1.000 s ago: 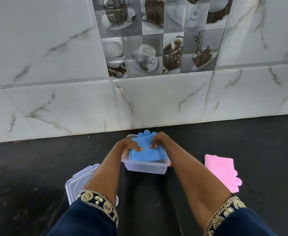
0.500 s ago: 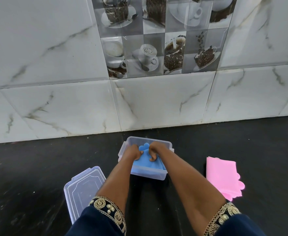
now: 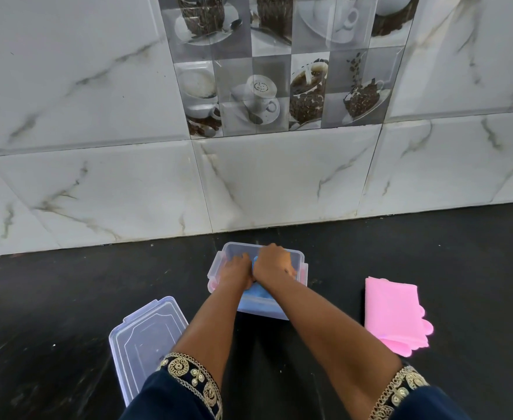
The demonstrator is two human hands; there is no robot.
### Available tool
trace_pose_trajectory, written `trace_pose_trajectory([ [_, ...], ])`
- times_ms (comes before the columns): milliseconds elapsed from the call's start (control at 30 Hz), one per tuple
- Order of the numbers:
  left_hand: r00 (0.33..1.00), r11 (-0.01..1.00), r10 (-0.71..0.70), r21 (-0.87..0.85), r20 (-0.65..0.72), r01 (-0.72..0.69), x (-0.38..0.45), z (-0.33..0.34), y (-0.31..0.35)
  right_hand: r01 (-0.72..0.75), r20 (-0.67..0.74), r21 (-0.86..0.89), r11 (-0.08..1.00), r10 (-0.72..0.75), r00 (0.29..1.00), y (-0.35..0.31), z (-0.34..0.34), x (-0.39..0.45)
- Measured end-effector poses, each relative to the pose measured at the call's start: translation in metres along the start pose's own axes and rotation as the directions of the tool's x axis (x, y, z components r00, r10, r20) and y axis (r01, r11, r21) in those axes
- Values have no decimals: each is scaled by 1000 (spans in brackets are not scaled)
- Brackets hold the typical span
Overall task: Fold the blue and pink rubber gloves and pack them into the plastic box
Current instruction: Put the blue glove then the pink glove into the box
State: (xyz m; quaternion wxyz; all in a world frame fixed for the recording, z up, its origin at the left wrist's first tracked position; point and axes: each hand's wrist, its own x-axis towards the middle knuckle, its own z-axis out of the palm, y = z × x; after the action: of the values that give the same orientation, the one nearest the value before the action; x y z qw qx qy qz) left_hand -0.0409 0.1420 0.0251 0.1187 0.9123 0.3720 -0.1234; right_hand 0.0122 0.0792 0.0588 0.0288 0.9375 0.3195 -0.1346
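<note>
While both hands are pressing the blue gloves (image 3: pixel 256 294) inside the plastic box (image 3: pixel 291 255), the left hand (image 3: pixel 236 269) and right hand (image 3: pixel 273 263) are filling it wall to wall. I cannot tell how the fingers are curling. Pink gloves (image 3: pixel 393 310) are lying apart on the right, the lid (image 3: pixel 146 328) on the left.

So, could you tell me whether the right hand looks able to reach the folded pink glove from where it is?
Probably yes: the pink glove lies uncovered on the counter on the right hand's side, with nothing between.

Blue glove (image 3: pixel 256 294) mostly hidden under hands; lid (image 3: pixel 146 331) partly behind sleeve.
</note>
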Motion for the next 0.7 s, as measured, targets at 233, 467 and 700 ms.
trace_pose_trajectory([
  [233, 955, 994, 113, 40, -274, -106, -7, -6, -2, 138, -170, -280, 950, -191, 967, -23, -7, 1],
  [467, 956, 963, 224, -106, -187, -247, -9, 0, -14, 204, -134, -105, 973, -218, 967, 2, 12, 8],
  [700, 953, 948, 301, -95, -41, -304, -2, 1, -16, 218, -139, -52, 975, -223, 965, 18, 26, 9],
])
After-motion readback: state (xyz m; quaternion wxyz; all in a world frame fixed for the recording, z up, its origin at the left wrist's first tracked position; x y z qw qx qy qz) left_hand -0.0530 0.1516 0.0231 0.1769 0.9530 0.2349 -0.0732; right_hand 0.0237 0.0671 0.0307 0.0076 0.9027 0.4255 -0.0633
